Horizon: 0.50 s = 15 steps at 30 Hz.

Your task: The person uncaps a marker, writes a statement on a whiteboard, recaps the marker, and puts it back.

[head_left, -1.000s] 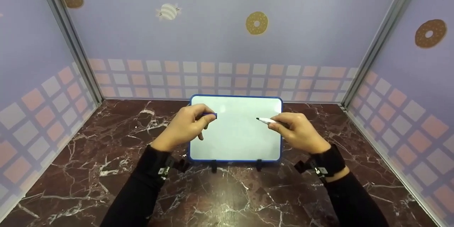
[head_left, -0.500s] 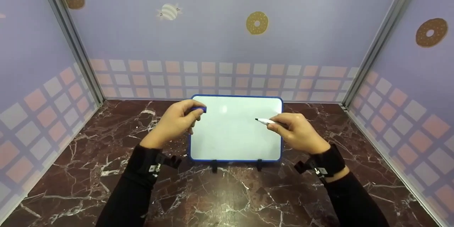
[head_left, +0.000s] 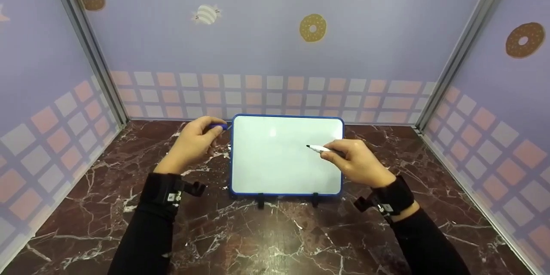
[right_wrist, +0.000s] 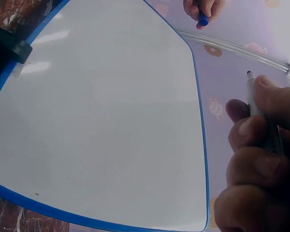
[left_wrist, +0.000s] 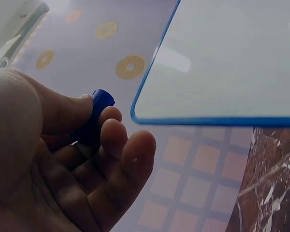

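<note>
A small whiteboard (head_left: pixel 287 159) with a blue frame stands in the middle of the table, its surface unmarked. Off its left edge, my left hand (head_left: pixel 191 142) pinches a blue marker cap (left_wrist: pixel 103 101) between thumb and fingers. In front of the board's right side, my right hand (head_left: pixel 359 161) holds an uncapped white marker (head_left: pixel 316 148), its dark tip pointing left. From the right wrist view, the marker's tip (right_wrist: pixel 250 75) shows apart from the board.
Two black feet (head_left: pixel 261 201) hold up the board's lower edge. Around it spreads a dark red marbled tabletop (head_left: pixel 275 240). Patterned lilac walls (head_left: pixel 258 43) enclose the table at the back and both sides.
My left hand has moved left with the blue cap, from in front of the board to beyond its left edge. My right hand and the marker have shifted slightly left and down.
</note>
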### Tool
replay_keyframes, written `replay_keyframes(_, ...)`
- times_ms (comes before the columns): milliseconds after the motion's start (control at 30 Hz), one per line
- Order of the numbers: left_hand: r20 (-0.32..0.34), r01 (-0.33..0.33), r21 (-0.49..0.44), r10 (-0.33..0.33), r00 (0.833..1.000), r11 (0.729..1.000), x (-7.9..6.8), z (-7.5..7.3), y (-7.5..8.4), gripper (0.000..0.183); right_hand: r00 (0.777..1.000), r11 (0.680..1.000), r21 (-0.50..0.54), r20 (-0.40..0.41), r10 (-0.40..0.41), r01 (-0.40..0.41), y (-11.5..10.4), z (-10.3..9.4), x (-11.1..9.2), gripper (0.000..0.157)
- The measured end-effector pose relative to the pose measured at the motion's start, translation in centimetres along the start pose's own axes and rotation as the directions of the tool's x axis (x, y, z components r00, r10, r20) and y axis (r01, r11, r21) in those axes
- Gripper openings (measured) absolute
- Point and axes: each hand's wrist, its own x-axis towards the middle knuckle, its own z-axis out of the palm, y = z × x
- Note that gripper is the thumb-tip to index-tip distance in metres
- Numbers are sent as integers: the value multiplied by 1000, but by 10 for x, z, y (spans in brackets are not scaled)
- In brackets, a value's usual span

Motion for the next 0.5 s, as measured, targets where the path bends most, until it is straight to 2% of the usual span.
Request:
replay_keyframes(100,-9,35,17,-35,999,999,0,-6,-9,32,1000,1000,-13,10,21,-21,1,1,-1,5)
replay_keyframes(233,-19,61,108,-60,998,992,0,-12,-26,35,998,998,-25,24,54,-53,1,3,-1,8)
replay_keyframes(367,-29,96,224,-92,995,970,1,-17,-46,35,997,997,-31,37,72,-70,2,4,-1,9)
replay_keyframes(500,-32,130,339,-127,991,932,1,-21,-66,34,996,996,-35,44,81,-80,3,6,0,9)
